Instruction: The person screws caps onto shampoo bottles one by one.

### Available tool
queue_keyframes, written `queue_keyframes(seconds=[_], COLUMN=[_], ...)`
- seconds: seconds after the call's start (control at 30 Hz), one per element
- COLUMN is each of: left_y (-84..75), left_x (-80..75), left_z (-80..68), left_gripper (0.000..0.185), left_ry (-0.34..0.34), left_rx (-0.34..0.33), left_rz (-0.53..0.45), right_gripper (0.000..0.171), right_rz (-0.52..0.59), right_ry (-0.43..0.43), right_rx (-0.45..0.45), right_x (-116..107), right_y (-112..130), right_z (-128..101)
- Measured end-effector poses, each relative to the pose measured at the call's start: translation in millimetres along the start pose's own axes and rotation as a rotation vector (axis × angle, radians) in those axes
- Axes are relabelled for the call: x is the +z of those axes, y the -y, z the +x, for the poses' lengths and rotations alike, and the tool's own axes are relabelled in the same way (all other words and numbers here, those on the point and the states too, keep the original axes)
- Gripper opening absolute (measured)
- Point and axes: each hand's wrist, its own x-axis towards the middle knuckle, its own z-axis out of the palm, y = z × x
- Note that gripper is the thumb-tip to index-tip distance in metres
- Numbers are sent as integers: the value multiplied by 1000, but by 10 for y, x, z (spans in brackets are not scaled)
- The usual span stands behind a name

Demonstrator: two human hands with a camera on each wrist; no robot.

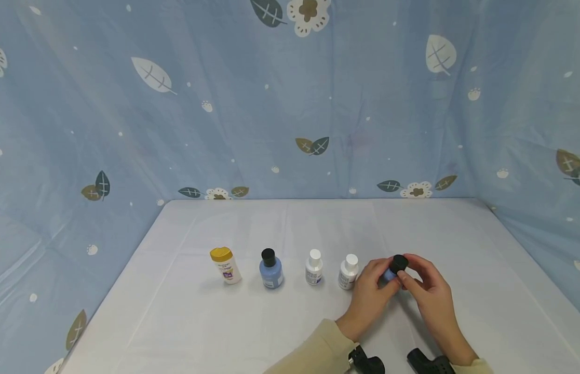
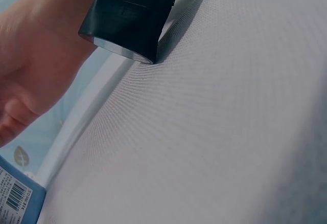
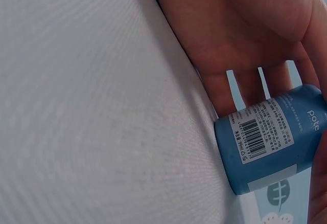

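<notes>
Left hand (image 1: pixel 370 291) grips blue bottle (image 1: pixel 389 275), right hand (image 1: pixel 422 285) fingers pinch black cap (image 1: pixel 399 263); loose grip risks bottle tipping, spilling on table (image 1: pixel 187 322).

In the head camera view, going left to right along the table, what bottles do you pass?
Yellow-capped bottle → blue bottle with black cap → white bottle → second white bottle → held blue bottle, gripped between both hands.

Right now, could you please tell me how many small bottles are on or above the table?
5. Four stand in a row: yellow-capped bottle leftmost, blue black-capped bottle, then two white bottles. The fifth, a blue bottle, is held between both hands at the right end.
</notes>
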Motion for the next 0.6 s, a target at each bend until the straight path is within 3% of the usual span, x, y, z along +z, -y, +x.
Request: queue_keyframes(seconds=[0.37,0.6], left_y=[-31,-63], left_x=[-22,-61], left_z=[29,56], left_gripper=[50,51], left_ry=[8,-14], left_rx=[-131,-92], left_rz=[-66,-75], right_gripper=[40,33], right_rz=[68,-2], right_ry=[20,-35], right_rx=[-50,-68], right_x=[5,-27], right_y=[21,74], right_z=[50,81])
